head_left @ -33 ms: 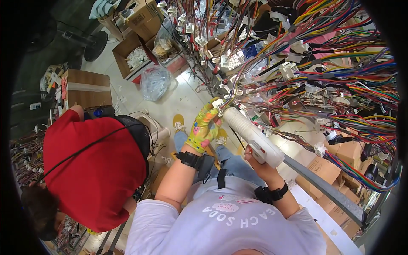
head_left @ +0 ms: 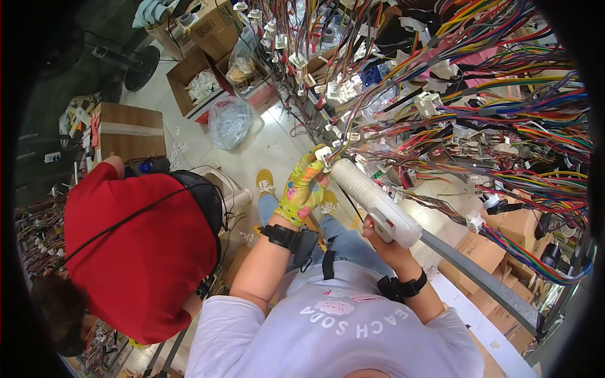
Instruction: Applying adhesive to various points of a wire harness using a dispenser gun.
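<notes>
My left hand point(head_left: 302, 190), in a yellow patterned glove, pinches a white plastic connector point(head_left: 323, 154) with thin wires running up from it. Closed around the handle of a white heat gun point(head_left: 398, 225) is my right hand point(head_left: 386, 247), partly hidden beneath the tool. The gun's ribbed, white-wrapped barrel point(head_left: 359, 183) slants up and left, and its front end lies close to the connector. Bundles of coloured wires point(head_left: 504, 120) with white connectors hang just beyond both hands and to the right.
A grey metal rail point(head_left: 479, 281) runs to the lower right past cardboard boxes point(head_left: 477, 255). Close on my left a person in a red shirt point(head_left: 138, 252) bends over beside a pale stool point(head_left: 233, 192). A clear plastic bag point(head_left: 230, 123) and an open carton point(head_left: 183, 82) lie on the floor ahead.
</notes>
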Demonstrator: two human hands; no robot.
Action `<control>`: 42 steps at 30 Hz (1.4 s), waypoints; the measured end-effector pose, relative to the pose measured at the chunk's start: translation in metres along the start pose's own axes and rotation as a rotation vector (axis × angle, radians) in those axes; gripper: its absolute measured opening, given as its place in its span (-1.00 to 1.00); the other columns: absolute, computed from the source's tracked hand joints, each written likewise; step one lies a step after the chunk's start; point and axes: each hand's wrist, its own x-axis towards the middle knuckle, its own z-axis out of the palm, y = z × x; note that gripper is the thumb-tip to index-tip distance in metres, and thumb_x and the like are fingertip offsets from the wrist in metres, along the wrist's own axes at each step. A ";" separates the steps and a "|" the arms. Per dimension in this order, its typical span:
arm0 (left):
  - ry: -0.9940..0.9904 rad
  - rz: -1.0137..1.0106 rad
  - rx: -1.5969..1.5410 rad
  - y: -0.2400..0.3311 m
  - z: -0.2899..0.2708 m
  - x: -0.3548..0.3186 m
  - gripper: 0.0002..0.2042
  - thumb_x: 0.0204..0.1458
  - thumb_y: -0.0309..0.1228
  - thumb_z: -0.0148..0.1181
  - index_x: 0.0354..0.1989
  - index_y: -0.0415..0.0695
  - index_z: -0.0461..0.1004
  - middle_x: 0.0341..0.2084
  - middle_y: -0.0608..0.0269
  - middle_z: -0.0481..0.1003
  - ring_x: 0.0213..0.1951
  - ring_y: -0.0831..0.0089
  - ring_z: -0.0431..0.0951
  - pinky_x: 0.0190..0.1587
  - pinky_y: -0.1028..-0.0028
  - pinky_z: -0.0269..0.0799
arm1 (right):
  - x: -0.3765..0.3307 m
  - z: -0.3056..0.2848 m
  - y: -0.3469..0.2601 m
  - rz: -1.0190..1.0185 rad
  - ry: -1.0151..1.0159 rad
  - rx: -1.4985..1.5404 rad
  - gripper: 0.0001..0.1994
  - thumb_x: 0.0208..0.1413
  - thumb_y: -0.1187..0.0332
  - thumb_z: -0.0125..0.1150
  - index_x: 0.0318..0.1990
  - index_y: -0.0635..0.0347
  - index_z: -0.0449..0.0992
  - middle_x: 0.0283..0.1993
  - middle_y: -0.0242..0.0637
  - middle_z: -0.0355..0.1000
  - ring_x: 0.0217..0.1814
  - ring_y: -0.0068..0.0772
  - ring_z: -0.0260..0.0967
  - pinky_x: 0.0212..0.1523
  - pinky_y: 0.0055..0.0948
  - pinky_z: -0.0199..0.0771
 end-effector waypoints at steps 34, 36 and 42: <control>-0.063 0.014 -0.127 -0.001 -0.005 0.005 -0.58 0.08 -0.46 0.18 0.15 -0.14 0.34 0.01 0.18 0.45 0.04 0.36 0.46 -0.11 0.53 0.41 | -0.002 0.000 -0.004 0.103 0.048 0.064 -0.88 0.02 0.52 0.26 -0.36 0.16 0.41 -0.45 -0.47 0.30 -0.39 -0.60 0.23 -0.36 -0.54 0.27; -0.057 0.022 -0.141 -0.002 -0.004 0.005 -0.58 0.08 -0.47 0.18 0.16 -0.14 0.34 0.02 0.16 0.45 0.05 0.33 0.46 -0.10 0.52 0.42 | -0.003 0.000 -0.003 0.083 0.058 0.067 -0.88 0.02 0.51 0.27 -0.35 0.16 0.42 -0.44 -0.48 0.31 -0.39 -0.60 0.24 -0.36 -0.54 0.28; -0.092 0.052 -0.144 -0.001 -0.008 0.005 -0.58 0.08 -0.48 0.18 0.15 -0.17 0.34 0.00 0.14 0.46 0.05 0.27 0.47 0.08 0.39 0.41 | -0.003 0.004 -0.003 0.053 0.093 0.078 -0.87 0.01 0.49 0.30 -0.35 0.17 0.43 -0.45 -0.48 0.32 -0.39 -0.60 0.24 -0.35 -0.55 0.28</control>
